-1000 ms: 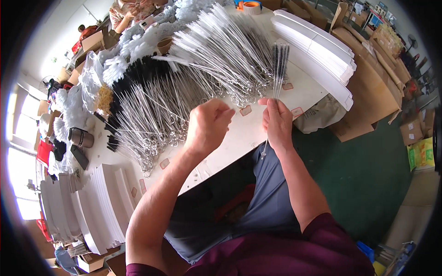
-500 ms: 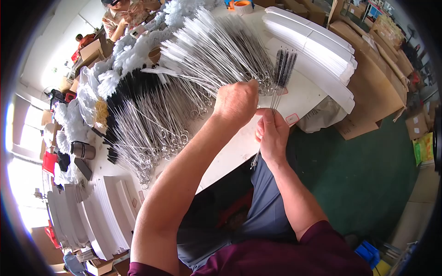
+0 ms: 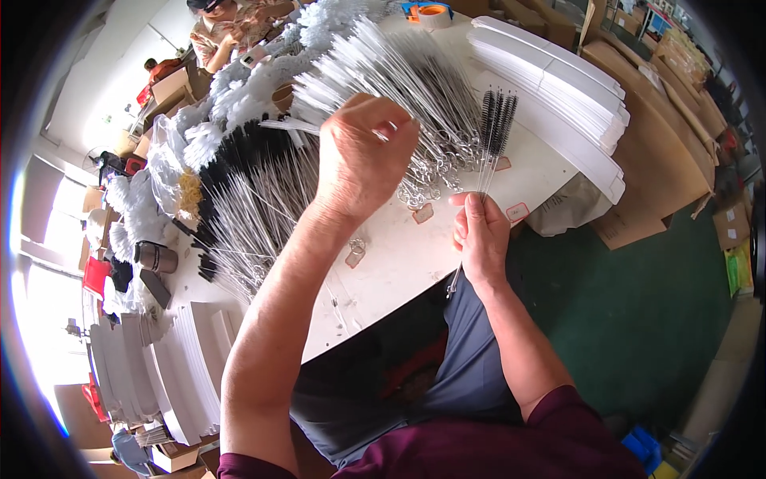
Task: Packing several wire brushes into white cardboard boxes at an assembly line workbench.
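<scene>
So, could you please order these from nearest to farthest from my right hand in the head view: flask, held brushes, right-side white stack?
1. Held brushes, in the right hand.
2. White stack, beyond it, to the right.
3. Flask, far left.

I count two hands [image 3: 484, 235], perhaps two brush piles [image 3: 403, 76].

Holds both bare forearms [image 3: 275, 307] angled inward. Holds the left hand [image 3: 367, 164] higher, back upward, with fingers [image 3: 404, 144] curled rightward. Clenches the right hand [image 3: 484, 239] lower, with thumb [image 3: 475, 209] stretched forward.
</scene>
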